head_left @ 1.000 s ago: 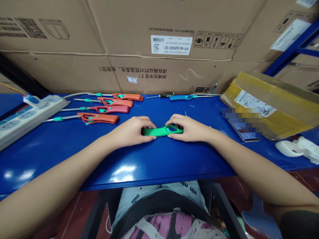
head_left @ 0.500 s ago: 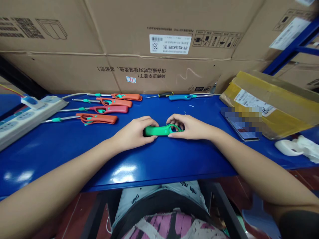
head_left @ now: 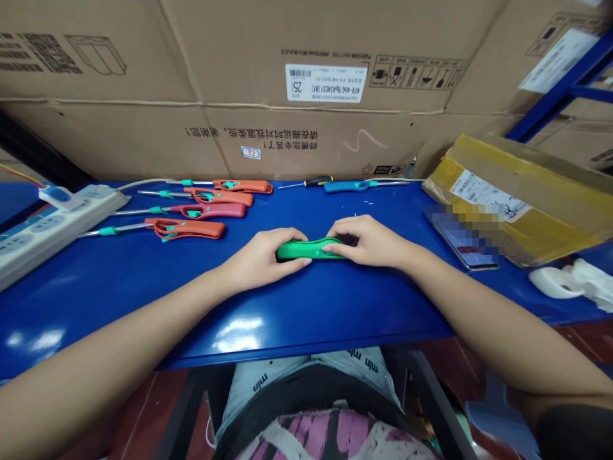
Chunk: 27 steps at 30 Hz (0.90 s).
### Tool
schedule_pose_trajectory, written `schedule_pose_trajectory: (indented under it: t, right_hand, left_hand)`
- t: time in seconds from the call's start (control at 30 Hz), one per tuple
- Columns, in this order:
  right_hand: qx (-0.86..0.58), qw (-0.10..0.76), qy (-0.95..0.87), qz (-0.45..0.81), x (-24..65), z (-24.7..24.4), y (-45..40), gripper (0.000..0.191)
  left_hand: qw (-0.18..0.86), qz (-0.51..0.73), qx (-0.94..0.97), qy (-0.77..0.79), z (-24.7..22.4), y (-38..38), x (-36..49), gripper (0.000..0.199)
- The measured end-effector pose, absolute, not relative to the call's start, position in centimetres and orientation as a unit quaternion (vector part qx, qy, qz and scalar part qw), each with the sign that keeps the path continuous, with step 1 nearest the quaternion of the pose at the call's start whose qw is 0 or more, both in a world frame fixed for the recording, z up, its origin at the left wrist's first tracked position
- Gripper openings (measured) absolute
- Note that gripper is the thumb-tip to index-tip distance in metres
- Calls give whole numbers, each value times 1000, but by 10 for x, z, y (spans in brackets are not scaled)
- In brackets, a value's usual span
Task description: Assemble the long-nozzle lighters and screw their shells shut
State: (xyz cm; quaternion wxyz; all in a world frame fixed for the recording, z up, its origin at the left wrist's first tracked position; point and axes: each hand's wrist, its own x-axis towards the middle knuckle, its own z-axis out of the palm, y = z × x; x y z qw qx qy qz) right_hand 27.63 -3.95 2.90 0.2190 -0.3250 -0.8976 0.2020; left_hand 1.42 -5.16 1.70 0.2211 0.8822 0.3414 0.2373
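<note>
A green gas lighter [head_left: 306, 250] is held level just above or on the blue table [head_left: 306, 300]. My left hand [head_left: 263, 257] is closed around the left end of its handle, thumb on the near side. My right hand [head_left: 366, 241] grips the trigger end, its thumb laid over the body. The lighter's right end and any metal tube are hidden by the right hand. To the left lie orange and red gas lighters in a column, the nearest an orange lighter [head_left: 198, 229] with a silver tube.
A blue lighter [head_left: 347, 186] and a black-and-yellow screwdriver [head_left: 318, 182] lie along the back by a large carton [head_left: 143, 140]. A power strip [head_left: 52, 223] stands left. On the right are a phone [head_left: 460, 239], a taped box [head_left: 541, 198] and a white tape roll [head_left: 550, 282].
My right hand has shifted its grip left along the green lighter, its thumb now over the body and covering the trigger loop. The left fingers have moved slightly right along the handle.
</note>
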Motion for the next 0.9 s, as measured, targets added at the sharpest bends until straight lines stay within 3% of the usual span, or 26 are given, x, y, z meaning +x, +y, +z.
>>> schedule_pose_trajectory:
  t: [0.23, 0.9]
  right_hand:
    - [-308, 215, -916, 139, 280, 31, -42, 29]
    - [-298, 211, -923, 119, 277, 31, -42, 33]
  left_hand:
    - [217, 285, 871, 336, 17, -54, 15, 29]
    - [195, 311, 879, 305, 18, -53, 14, 27]
